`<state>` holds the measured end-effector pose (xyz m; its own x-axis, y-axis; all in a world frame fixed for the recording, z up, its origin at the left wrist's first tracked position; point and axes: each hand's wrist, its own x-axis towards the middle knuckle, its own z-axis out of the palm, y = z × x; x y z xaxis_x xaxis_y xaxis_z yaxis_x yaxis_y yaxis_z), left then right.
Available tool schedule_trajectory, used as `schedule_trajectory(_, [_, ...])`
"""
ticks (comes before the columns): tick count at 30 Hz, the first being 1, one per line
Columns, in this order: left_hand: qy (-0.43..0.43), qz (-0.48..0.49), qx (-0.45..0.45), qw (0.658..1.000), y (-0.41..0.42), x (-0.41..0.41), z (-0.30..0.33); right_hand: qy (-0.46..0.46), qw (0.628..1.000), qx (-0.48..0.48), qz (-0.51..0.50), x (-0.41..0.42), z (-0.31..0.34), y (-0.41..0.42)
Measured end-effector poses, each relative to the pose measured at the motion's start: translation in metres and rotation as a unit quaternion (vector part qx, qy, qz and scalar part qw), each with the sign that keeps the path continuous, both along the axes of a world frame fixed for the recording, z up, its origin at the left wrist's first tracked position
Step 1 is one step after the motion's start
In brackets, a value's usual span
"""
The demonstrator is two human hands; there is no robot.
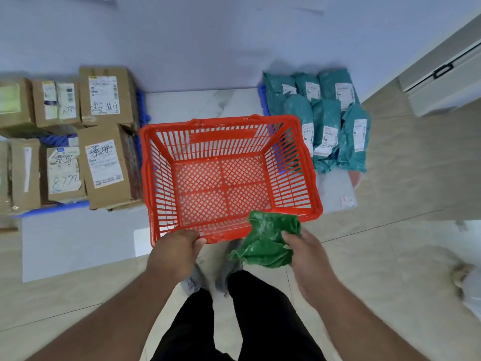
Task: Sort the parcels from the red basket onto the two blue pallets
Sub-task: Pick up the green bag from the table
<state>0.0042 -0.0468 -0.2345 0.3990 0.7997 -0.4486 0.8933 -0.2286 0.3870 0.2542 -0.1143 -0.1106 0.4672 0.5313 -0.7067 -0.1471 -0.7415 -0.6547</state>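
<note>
The red basket (307, 162) stands in the middle of the floor with nothing inside it. My left hand (177, 247) grips its near rim. My right hand (304, 252) holds a crumpled green soft parcel (263, 243) just in front of the basket's near right corner. Several brown cardboard boxes (104, 165) sit on the left blue pallet (52, 207). Several teal bagged parcels (325, 126) lie on the right blue pallet (261, 97), which they mostly hide.
A white cabinet (442, 82) stands at the far right. A pale wall runs behind both pallets. My legs and shoes (192, 282) are directly below the basket. A blurred white object (468, 287) lies on the tiled floor at the right edge.
</note>
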Motion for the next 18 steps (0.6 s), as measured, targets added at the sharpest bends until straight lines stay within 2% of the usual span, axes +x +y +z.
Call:
schedule_trajectory(2, [0.010, 0.014, 0.017, 1.000, -0.003, 0.004, 0.000, -0.080, 0.995, 0.011, 0.066, 0.025, 0.017, 0.010])
schedule_trajectory(5, [0.028, 0.012, 0.024, 0.999, -0.006, 0.009, -0.003, -0.185, 0.960, -0.002, 0.212, 0.055, 0.025, 0.032])
schedule_trajectory(8, [0.019, 0.010, 0.021, 1.000, -0.005, 0.009, -0.007, -0.225, 0.906, -0.026, 0.358, 0.069, 0.009, 0.063])
schedule_trajectory(10, [0.005, 0.011, 0.022, 1.000, -0.004, 0.006, -0.008, -0.251, 0.848, -0.039, 0.465, 0.073, -0.014, 0.084])
schedule_trajectory(12, [0.001, 0.013, 0.020, 1.000, -0.004, 0.005, -0.008, -0.263, 0.778, -0.052, 0.568, 0.072, -0.042, 0.102])
schedule_trajectory(15, [0.009, 0.013, 0.011, 1.000, -0.001, 0.003, -0.007, -0.249, 0.678, -0.129, 0.680, 0.063, -0.081, 0.113])
schedule_trajectory(17, [0.015, 0.020, 0.003, 1.000, -0.001, 0.004, -0.005, -0.220, 0.655, -0.183, 0.699, 0.058, -0.097, 0.116])
schedule_trajectory(18, [0.020, 0.023, 0.000, 1.000, -0.001, 0.004, -0.004, -0.199, 0.667, -0.195, 0.691, 0.055, -0.103, 0.117])
